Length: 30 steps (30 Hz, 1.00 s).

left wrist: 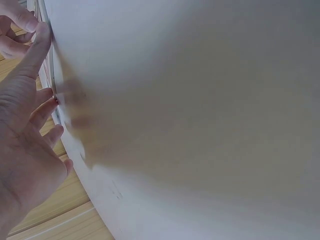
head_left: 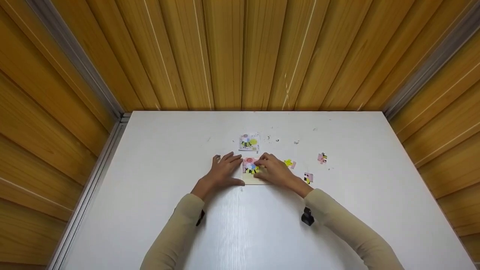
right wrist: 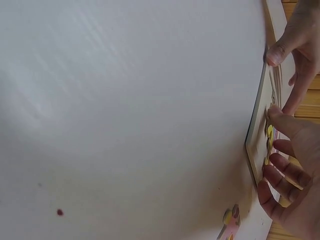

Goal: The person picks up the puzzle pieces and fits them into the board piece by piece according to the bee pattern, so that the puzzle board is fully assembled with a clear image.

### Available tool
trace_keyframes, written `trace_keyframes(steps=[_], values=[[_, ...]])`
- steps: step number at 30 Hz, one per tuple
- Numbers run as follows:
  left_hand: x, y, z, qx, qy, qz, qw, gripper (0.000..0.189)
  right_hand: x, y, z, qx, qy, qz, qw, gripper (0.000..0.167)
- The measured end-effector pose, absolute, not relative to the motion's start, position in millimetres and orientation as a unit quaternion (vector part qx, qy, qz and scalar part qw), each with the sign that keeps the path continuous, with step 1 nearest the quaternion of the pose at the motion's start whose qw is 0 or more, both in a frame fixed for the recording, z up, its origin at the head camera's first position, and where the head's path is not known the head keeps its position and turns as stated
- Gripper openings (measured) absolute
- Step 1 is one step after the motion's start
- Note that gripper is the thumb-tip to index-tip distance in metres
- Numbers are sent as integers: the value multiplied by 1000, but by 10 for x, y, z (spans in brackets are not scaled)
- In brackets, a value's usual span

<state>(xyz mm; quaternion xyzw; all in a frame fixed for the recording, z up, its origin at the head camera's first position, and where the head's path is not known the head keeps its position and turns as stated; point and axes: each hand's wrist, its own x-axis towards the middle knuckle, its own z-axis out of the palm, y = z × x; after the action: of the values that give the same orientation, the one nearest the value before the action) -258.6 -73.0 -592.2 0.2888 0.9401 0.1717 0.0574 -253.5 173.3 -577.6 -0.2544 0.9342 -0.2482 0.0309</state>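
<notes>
A small wooden puzzle board lies flat on the white table, its near strip bare wood and its far part filled with a bee picture. Along the board's left side rests my left hand, thumb at the near corner and fingers stretched toward the far corner. My right hand is over the board's right part, thumb and index finger pinching a yellow puzzle piece at the picture's edge. The hand partly hides that piece. In the left wrist view, the fingers of my left hand lie against the board's edge.
A picture card with a similar bee lies just beyond the board. To the right are loose puzzle pieces: a yellow and pink one, a bee-striped one and a pink one. Wood-patterned walls stand behind the table.
</notes>
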Motion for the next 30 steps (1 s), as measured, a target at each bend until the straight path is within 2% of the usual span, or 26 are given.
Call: trace_keyframes(steps=[7,21,30], values=[[-2560,-733,-5914,292,935,190,64,91,-2517,1713,-5766,-261,940,-220,13,46],[-2528,-738,-5909,292,936,187,63,90,-2563,1597,-5694,-196,953,-221,59,38],[-2585,-727,-5913,282,940,177,66,91,-2546,1652,-5801,-214,954,-212,-2,44]])
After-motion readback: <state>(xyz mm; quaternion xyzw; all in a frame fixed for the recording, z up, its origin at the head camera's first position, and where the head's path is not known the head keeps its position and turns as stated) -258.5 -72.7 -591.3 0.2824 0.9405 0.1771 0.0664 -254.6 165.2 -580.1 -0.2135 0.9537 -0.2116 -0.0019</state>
